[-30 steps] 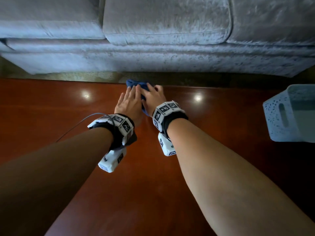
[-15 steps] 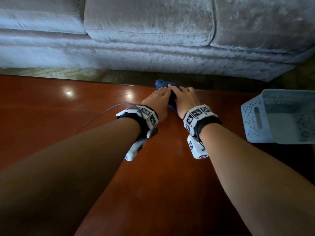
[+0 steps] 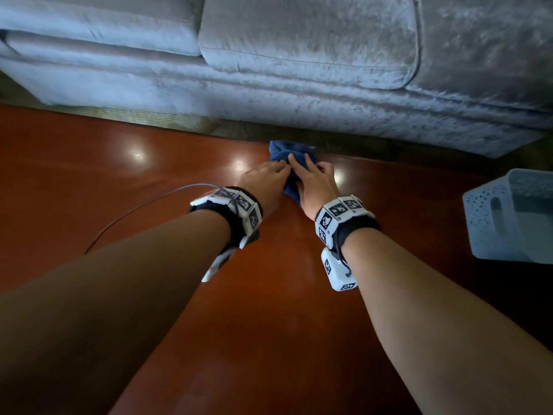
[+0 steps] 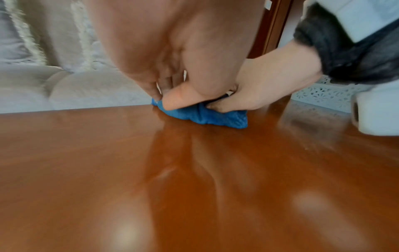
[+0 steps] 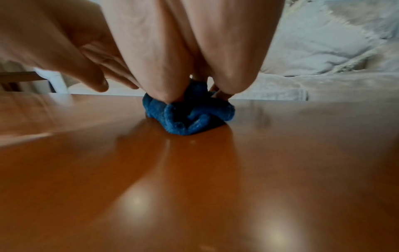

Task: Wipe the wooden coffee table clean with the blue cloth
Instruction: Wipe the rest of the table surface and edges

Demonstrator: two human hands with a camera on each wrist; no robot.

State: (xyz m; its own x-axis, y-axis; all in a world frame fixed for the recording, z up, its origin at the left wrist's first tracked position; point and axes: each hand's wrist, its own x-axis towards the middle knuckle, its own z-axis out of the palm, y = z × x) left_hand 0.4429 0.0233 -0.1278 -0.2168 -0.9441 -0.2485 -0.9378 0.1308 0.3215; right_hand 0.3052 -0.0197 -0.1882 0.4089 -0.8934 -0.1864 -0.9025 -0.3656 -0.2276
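The blue cloth (image 3: 291, 154) lies bunched on the glossy wooden coffee table (image 3: 119, 190), close to its far edge. My left hand (image 3: 263, 178) holds the cloth's left side, thumb and fingertips pressed into it (image 4: 170, 100). Beside it, touching, my right hand (image 3: 314, 181) covers the cloth's right side with curled fingers. In the right wrist view the cloth (image 5: 190, 117) bulges out in folds beneath my right hand (image 5: 194, 81). Both hands hide most of the cloth from above.
A grey sofa (image 3: 299, 70) runs just beyond the table's far edge. A pale blue perforated basket (image 3: 514, 217) stands at the table's right side. A thin cable (image 3: 134, 211) trails from my left wristband across the table.
Both hands slid the cloth right along the far edge toward the basket, then came back a little to the left. Their hold on the cloth looks the same.
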